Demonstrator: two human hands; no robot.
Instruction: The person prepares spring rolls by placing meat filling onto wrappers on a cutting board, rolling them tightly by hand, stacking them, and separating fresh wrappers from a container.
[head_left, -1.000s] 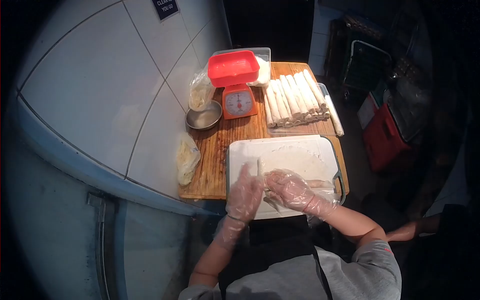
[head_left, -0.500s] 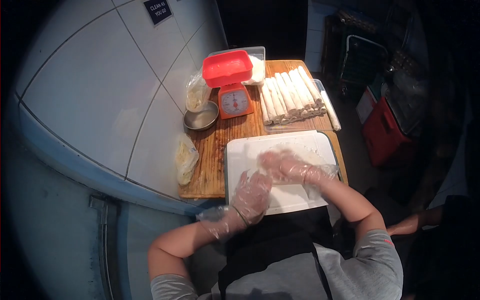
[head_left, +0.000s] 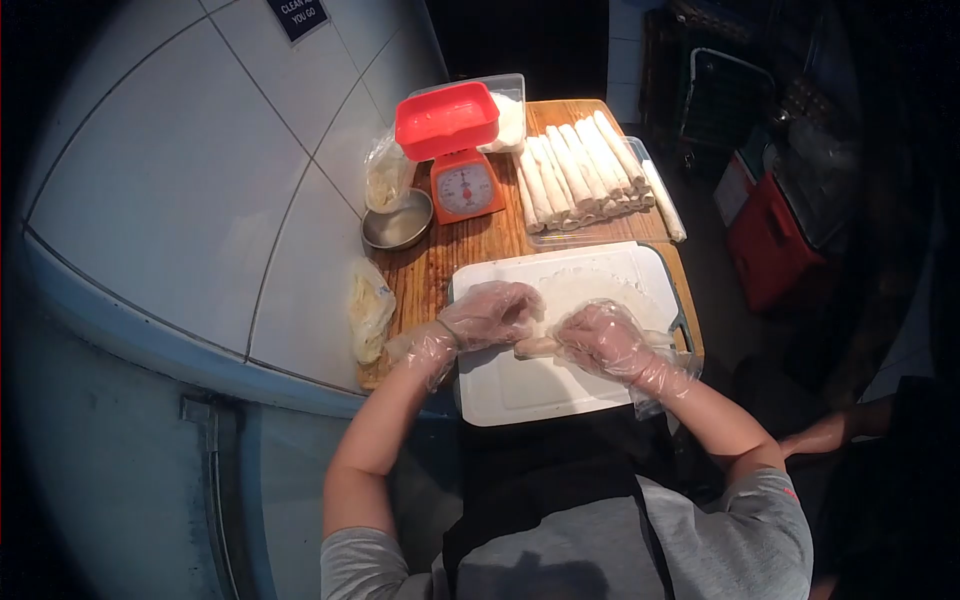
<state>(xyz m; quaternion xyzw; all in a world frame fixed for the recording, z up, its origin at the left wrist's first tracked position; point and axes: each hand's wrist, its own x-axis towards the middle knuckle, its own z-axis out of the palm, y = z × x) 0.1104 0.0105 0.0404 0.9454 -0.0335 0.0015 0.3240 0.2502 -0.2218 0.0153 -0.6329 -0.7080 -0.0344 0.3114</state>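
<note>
In clear plastic gloves, both my hands work over a white cutting board. My right hand is closed over a pale, roll-shaped piece, one end of which sticks out to the left of the fingers. My left hand has its fingers curled, just left of that end; whether anything is pinched in it is hidden. Behind the hands, a thin round whitish wrapper lies flat on the board, its edge dusted with white powder.
Long white rolls are stacked on a clear tray at the back right. A red kitchen scale, a metal bowl, a tub of white powder and a plastic bag stand to the left and back. Another person's arm shows at right.
My left hand has moved up and left, from flatter fingers to curled ones. My right hand has come down nearer me, onto the pale roll, which now shows. The view has shifted slightly.
</note>
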